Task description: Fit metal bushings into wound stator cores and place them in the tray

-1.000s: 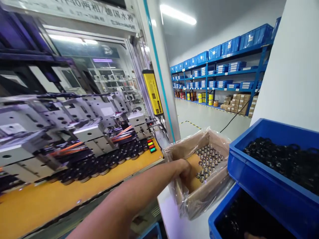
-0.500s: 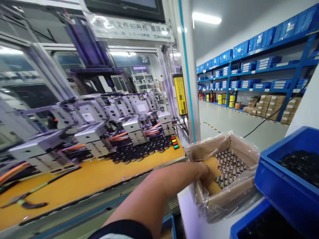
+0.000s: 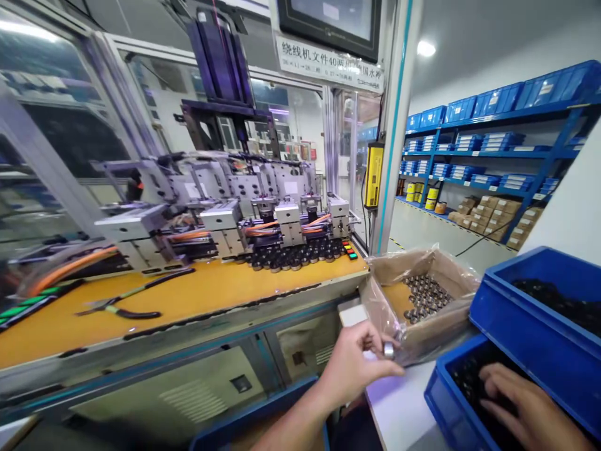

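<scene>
Two bare hands are showing in the head view, near materials of different kinds. One small metal ring [image 3: 389, 349], smooth and shiny, is catching the light. Many shiny metal parts [image 3: 429, 297] are lying close together inside a cardboard box [image 3: 434, 333], which wrinkled clear plastic [image 3: 384, 310] is lining. Dark pieces [image 3: 464, 376] are lying in the lower blue bin [image 3: 451, 401].

The ring is sitting at the fingertips of the left hand [image 3: 359, 360], just outside the box; these fingers are curling nearly closed on it, and the thumb is stretching below. The right hand [image 3: 526, 401] is resting inside the lower blue bin, fingers half bent; whether they are gripping something, I cannot tell.

The upper blue bin [image 3: 526, 335] is partly covering the lower one. On the orange desk [image 3: 220, 288], pliers [image 3: 113, 309] are lying open, and round black parts [image 3: 295, 257] are crowding before the metal blocks [image 3: 223, 216].
</scene>
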`<action>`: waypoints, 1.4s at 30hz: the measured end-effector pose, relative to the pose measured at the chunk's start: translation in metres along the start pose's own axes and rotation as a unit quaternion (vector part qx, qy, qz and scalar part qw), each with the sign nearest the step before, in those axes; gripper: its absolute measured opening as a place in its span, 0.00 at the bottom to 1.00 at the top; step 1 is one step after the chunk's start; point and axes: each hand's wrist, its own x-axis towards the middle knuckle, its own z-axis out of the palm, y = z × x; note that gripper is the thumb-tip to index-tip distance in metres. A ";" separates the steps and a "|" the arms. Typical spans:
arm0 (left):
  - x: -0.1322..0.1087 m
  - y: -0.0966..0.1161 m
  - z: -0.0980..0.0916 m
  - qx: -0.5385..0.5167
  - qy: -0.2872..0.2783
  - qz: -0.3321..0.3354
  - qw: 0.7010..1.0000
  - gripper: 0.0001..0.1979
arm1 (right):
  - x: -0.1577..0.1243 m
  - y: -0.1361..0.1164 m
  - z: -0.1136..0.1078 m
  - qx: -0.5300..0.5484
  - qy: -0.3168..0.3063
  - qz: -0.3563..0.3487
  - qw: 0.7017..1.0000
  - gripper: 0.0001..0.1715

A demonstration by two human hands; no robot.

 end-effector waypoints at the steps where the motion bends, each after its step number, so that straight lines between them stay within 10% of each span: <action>1: -0.021 0.002 -0.006 -0.024 0.018 -0.005 1.000 0.22 | 0.002 -0.006 -0.002 0.000 0.015 -0.001 1.000 0.12; 8: -0.094 0.020 -0.022 -0.086 0.014 0.065 0.994 0.14 | 0.018 -0.105 -0.023 0.031 0.122 -0.177 0.976 0.03; 14: -0.119 0.020 -0.020 -0.182 -0.020 -0.015 0.983 0.16 | -0.006 -0.163 0.001 0.046 0.163 -0.297 0.940 0.13; 42: -0.107 0.003 0.013 -0.406 -0.097 -0.091 0.904 0.19 | -0.013 -0.162 0.011 0.141 0.140 -0.313 0.929 0.17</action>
